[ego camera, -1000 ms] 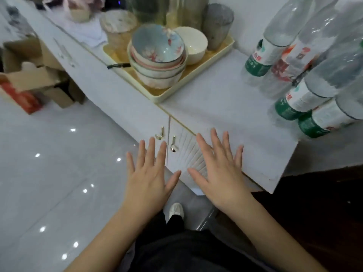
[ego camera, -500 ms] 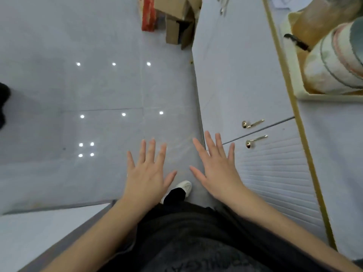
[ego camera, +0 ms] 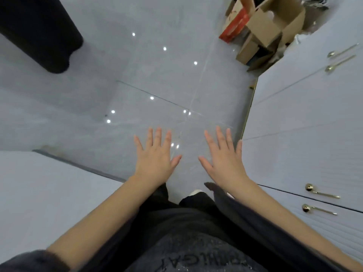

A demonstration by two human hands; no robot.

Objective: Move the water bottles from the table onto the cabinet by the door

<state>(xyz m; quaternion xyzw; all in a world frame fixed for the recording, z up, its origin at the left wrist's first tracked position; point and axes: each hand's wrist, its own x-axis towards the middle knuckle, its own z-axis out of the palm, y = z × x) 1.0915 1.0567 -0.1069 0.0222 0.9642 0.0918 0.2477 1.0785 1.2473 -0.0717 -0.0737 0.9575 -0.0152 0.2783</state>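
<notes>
Both hands empty, fingers spread flat: left hand (ego camera: 155,160) and right hand (ego camera: 222,161) over the glossy grey tile floor (ego camera: 137,85). White ribbed cabinet (ego camera: 306,134) with gold handles (ego camera: 322,193) on the right. The view swung in the last half second, so the tray and the water bottles are out of shot. Cardboard boxes (ego camera: 271,26) upper right. Shirt lettering (ego camera: 196,262) is unreadable.

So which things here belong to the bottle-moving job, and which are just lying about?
Part of the job: left hand, empty and open; right hand, the same; white cabinet. No bottles in view.
Lying about: cardboard boxes, red box, black shape at upper left.
</notes>
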